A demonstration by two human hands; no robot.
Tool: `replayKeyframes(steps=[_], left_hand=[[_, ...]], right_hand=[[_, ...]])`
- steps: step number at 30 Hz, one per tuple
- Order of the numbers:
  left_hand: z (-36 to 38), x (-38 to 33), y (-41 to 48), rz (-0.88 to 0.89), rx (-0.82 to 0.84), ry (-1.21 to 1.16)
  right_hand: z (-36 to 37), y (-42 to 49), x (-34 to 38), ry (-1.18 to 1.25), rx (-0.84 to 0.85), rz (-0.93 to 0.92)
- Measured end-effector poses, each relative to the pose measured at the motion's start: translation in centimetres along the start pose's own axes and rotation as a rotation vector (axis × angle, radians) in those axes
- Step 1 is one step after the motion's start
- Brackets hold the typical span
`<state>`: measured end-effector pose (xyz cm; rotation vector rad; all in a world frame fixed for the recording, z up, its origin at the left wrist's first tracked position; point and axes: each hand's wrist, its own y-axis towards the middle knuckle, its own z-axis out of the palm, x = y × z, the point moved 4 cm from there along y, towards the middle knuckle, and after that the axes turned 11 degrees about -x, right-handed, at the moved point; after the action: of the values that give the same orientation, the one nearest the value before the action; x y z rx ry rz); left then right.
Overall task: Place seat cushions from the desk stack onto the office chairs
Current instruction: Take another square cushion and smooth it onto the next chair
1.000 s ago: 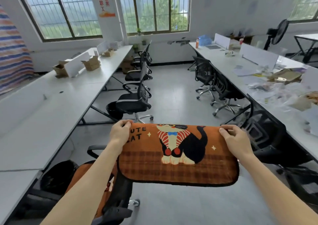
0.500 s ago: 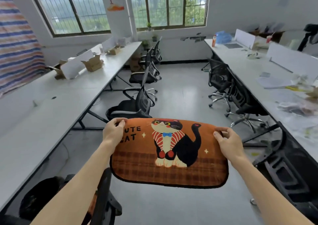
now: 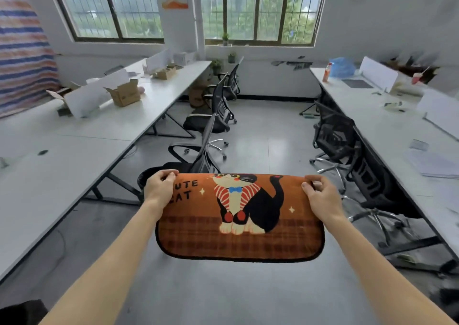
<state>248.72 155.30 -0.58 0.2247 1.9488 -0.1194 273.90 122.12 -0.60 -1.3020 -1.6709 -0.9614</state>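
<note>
Both bare arms reach out in front. The left arm [image 3: 116,255] comes in from 7 o'clock and the right arm [image 3: 377,267] from 5 o'clock. The left hand [image 3: 159,188] and the right hand [image 3: 323,198] each grip a far corner of the cushion [image 3: 238,242], fingers curled over its edge at 12 o'clock.

Cushion [image 3: 238,225] between left desk [image 3: 74,163], right desk [image 3: 387,131]; chair [image 3: 208,146] seemingly behind.
</note>
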Motion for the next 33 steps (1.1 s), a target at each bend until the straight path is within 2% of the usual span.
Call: replayKeyframes(steps=[9,14,19,23,26,31,33], left_hand=[[12.8,-8.3,14.6,0.057,0.034,-0.039],[19.4,-10.3,22.1,0.055,-0.011,-0.038],[23.5,-12.1,29.9,-0.002,-0.129,-0.039],[23.4,-13.4,34.5,-0.049,-0.272,-0.074],[21.4,-11.9,38.1,-0.129,-0.405,-0.076],[17.9,-5.8,42.3,-0.422,-0.500,-0.131],[16.6,-2.5,43.9,-0.549,-0.505,-0.193]], right_hand=[[6.9,17.3,2.0,0.043,-0.109,0.004],[13.1,27.3,1.3,0.076,-0.056,0.010],[20.0,38.4,4.2,0.100,0.035,-0.025],[26.1,45.0,8.5,0.138,0.120,-0.088],[32.9,48.5,12.6,0.180,0.231,-0.155],[46.6,50.4,16.5,0.039,0.679,-0.177],[52.1,50.3,17.4,-0.042,0.798,-0.234]])
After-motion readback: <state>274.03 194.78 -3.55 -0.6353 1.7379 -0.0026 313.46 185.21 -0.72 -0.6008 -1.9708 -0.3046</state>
